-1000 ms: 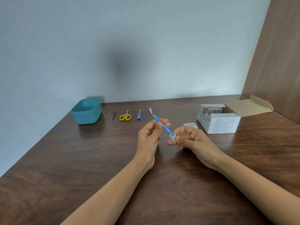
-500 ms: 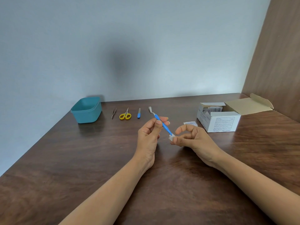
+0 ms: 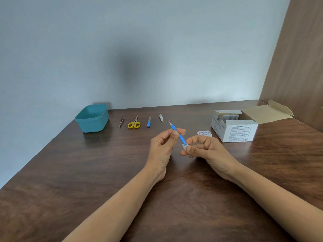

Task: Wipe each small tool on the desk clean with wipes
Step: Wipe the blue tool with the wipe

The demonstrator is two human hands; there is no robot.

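1. Spanning the lower view, the dark wooden bench carries everything. Both forearms reach in from six o'clock, so the wiping happens mid-bench, apart from the laid-out things.
2. The open wipe box sits at two o'clock from the hands with its flap thrown back, probably to keep fresh sachets within the right hand's reach.
3. The teal tub stands at ten o'clock, at the left end of the tool row. I cannot tell its purpose.
4. The left hand pinches the blue-handled tool near mid-shaft between thumb and fingers, raised off the bench, likely to steady it while one end is rubbed.
5. The right hand has thumb and fingers closed on a small white wipe wrapped round the tool's near end.
6. The tool's long axis runs from eleven o'clock to five o'clock, with the metal tip aimed away toward eleven and the wrapped end toward five.
7. Tweezers, yellow scissors, a blue file and a clipper lie spaced apart at eleven to twelve o'clock, each lengthwise away from the person. Which are already wiped I cannot tell.
8. A torn sachet lies flat just beside the box, at one o'clock from the hands.
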